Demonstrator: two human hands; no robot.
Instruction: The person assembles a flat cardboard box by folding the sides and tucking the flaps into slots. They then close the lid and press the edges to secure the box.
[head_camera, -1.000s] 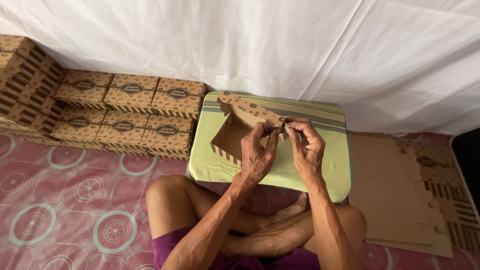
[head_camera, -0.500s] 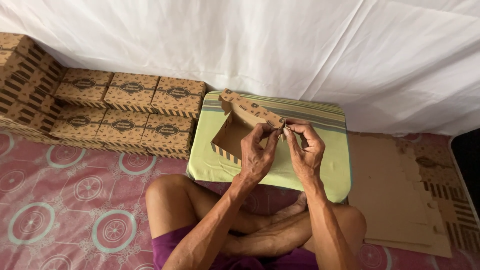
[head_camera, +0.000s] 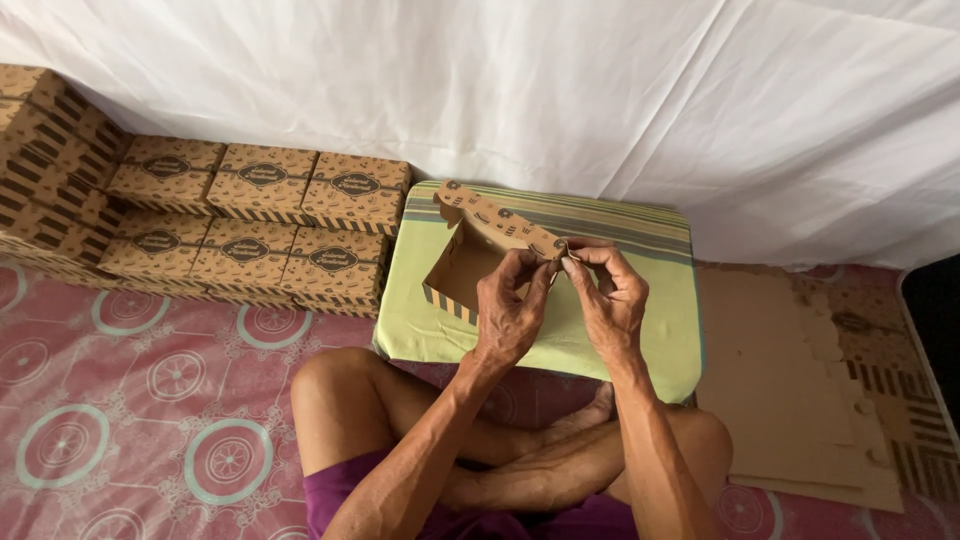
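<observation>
Cardboard fills most of this scene. A half-folded box (head_camera: 478, 250) of brown printed card, with a striped band along its lower edge, stands open on a green cushion (head_camera: 640, 340) with a striped far edge, just in front of the person's crossed legs (head_camera: 480, 450). Both hands meet at the box's near right corner: the left hand (head_camera: 510, 310) pinches the card from the left side, thumb and fingertips pressed onto the flap, and the right hand (head_camera: 608, 295) grips the same corner from the right, its fingers closed on the edge of the card. The two hands touch or nearly touch at the fingertips — the exact fold they hold is hidden between them.

The box's left wall and its long top flap rise clear of the hands, tilted toward the white cloth (head_camera: 600, 100) that hangs as a backdrop behind everything.

To the left of the cushion, finished boxes (head_camera: 250, 220) of the same print sit closed and stacked in rows, touching one another, the nearest just beside the cushion's left edge. To the right, flat unfolded card blanks (head_camera: 800, 390) lie in a pile on the floor. The floor covering (head_camera: 150, 380) is pink with ringed circle patterns.
</observation>
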